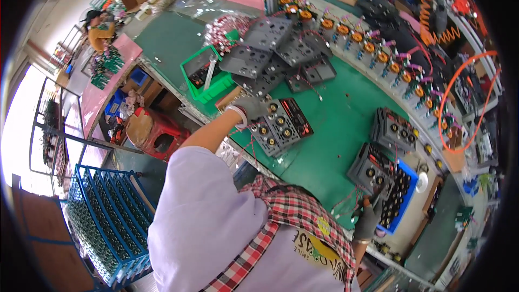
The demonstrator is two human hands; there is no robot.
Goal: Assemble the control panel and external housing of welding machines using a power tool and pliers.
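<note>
My left hand [253,109], in a grey glove, grips the upper left corner of a dark grey panel [281,127] with round black-and-brass fittings and a strip of dark and red parts. The panel lies on the green table mat [319,154]. To the right, my gloved right hand [367,221] is closed beside a blue bin [412,183] of round black parts [397,197]. What its fingers hold is too small to make out. Just beyond it stands a similar panel unit [372,168] with thin wires hanging off, and another unit [394,130] sits farther back.
Several grey panels [265,32] are piled at the far middle, beside a green crate [208,94] and a heap of red-and-white parts [227,31]. A row of small wired assemblies [383,57] lines the far right edge. A blue rack [108,216] and red stool [157,135] stand left; a person [100,30] is beyond.
</note>
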